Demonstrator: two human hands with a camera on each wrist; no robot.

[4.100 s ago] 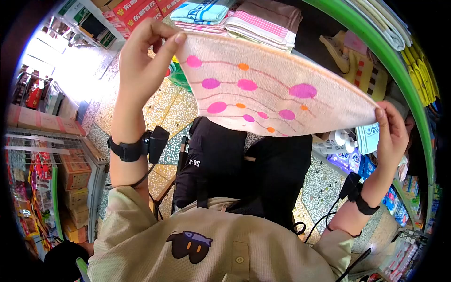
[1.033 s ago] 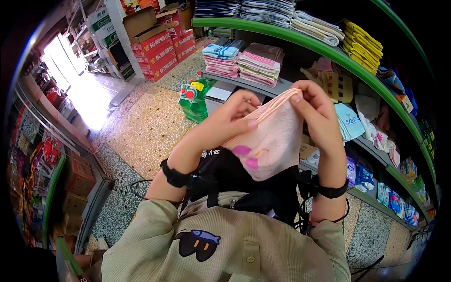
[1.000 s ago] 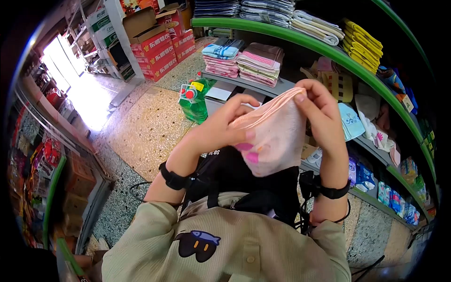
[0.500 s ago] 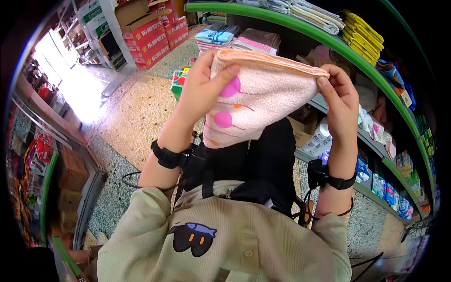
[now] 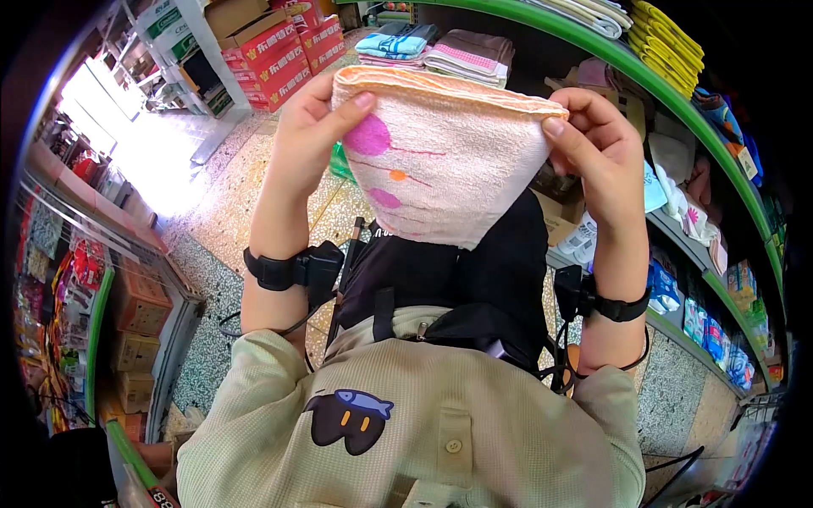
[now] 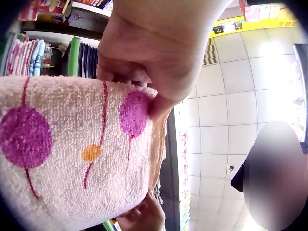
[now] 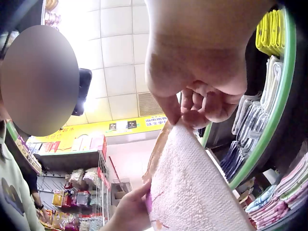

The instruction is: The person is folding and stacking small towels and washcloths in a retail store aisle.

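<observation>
A pale pink towel (image 5: 457, 157) with purple and orange dots on thin red lines hangs folded in front of the lap, its layered orange-trimmed edge uppermost. My left hand (image 5: 309, 127) pinches its upper left corner, thumb on the dotted face beside a purple dot. At the upper right corner my right hand (image 5: 601, 152) pinches the same edge between thumb and fingers. Seen from the left wrist, the towel's terry face (image 6: 91, 159) fills the lower left. The right wrist view shows the towel corner (image 7: 185, 144) held at the right fingertips.
Green-edged shelves (image 5: 737, 195) curve along the right, with folded yellow towels (image 5: 665, 42) above. Folded towels (image 5: 470, 55) lie on a lower shelf behind the held one. Red cartons (image 5: 275, 68) stand at the back left. A goods rack (image 5: 93, 322) is on the left.
From a fully spread sheet, the towel has become a smaller folded piece. Over the last second my hands have drawn apart, stretching its bunched top edge straight and raising it.
</observation>
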